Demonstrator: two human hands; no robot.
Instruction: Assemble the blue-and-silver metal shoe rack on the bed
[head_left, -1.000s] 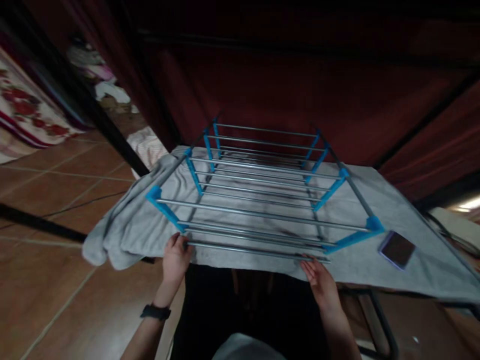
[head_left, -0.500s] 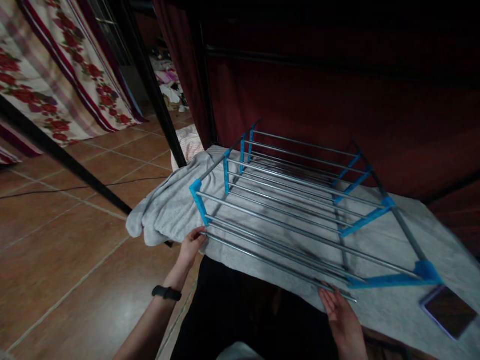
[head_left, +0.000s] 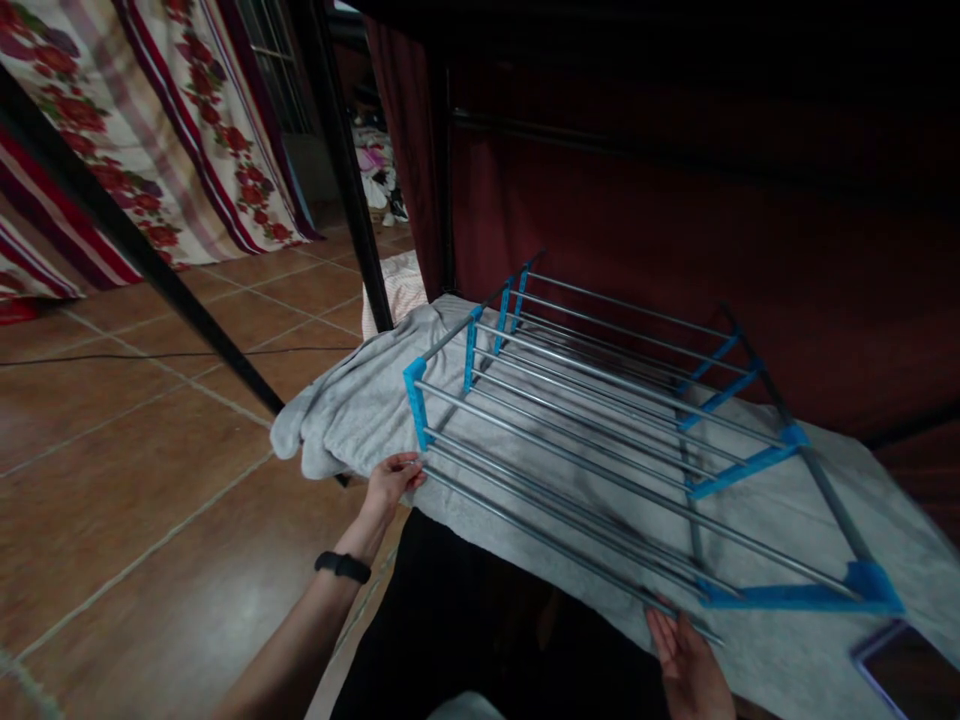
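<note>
Head cam: left hand [head_left: 391, 480] pinches one end of a metal pole [head_left: 559, 547], right hand [head_left: 694, 665] loosely grips it near the other end. Rack [head_left: 600, 472] sits just beyond both hands on a grey blanket [head_left: 360, 400]. Looks like lots of bars are already in the blue brackets [head_left: 802, 597]; the held pole's the bit left unattached, I'd say.

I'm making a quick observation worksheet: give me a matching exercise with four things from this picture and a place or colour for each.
1. Left hand
2. Right hand
3. Wristband
4. Rack with blue brackets

A. Black
B. Near the right end of the front rod
C. Resting on the grey cloth
D. At the left end of the front rod

Right pairs: 1-D; 2-B; 3-A; 4-C
</note>
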